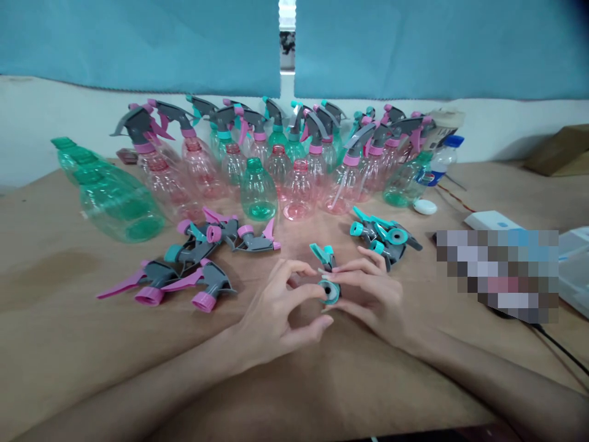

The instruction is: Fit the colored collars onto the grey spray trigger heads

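Note:
My right hand (375, 294) grips a trigger spray head (329, 292) with a grey body and teal parts. Its teal collar faces me, showing the pale inner ring and dark hole. Beside it, my left hand (285, 307) has its fingers curved and apart, the index fingertip at the collar and the thumb clear below. Several spray heads with teal collars, one of them a teal-ringed head (396, 237), lie beyond my right hand. Left of my left hand lie loose grey spray heads, mostly with pink parts, such as a pink-collared head (214, 279).
Clear green and pink bottles stand behind, some capless like the green bottle (259, 196), others with spray heads fitted. Green bottles (124, 212) cluster at left. A blue-capped bottle (444, 162), white oval object (424, 207), white box (492, 222) and black cable (559, 344) are at right.

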`<action>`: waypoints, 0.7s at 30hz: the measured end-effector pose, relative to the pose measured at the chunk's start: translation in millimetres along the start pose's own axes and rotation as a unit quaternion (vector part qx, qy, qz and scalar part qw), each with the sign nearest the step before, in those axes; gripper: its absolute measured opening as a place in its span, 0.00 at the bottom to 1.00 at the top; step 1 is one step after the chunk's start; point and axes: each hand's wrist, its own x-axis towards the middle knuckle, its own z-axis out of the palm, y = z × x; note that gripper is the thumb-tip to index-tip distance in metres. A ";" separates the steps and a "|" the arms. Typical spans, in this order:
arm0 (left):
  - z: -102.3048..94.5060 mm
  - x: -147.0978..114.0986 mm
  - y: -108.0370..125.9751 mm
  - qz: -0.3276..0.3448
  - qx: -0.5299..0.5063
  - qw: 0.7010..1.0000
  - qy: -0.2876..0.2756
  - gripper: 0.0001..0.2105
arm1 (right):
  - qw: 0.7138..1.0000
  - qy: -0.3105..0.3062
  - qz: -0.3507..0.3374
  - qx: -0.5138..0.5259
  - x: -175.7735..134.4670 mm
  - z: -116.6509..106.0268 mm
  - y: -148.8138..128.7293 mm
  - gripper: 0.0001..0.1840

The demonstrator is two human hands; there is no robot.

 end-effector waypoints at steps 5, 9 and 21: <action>0.7 -2.5 1.1 0.002 0.026 0.999 -0.021 0.14 | 1.000 0.013 0.001 -0.022 -0.7 -3.9 3.4 0.12; 2.3 -1.9 -0.3 0.005 0.038 0.998 -0.048 0.19 | 0.999 0.016 -0.001 -0.029 0.3 -5.8 4.4 0.12; 1.4 4.0 -6.3 -0.181 -0.188 0.964 0.045 0.12 | 1.000 0.002 -0.008 0.008 3.9 3.1 -3.0 0.13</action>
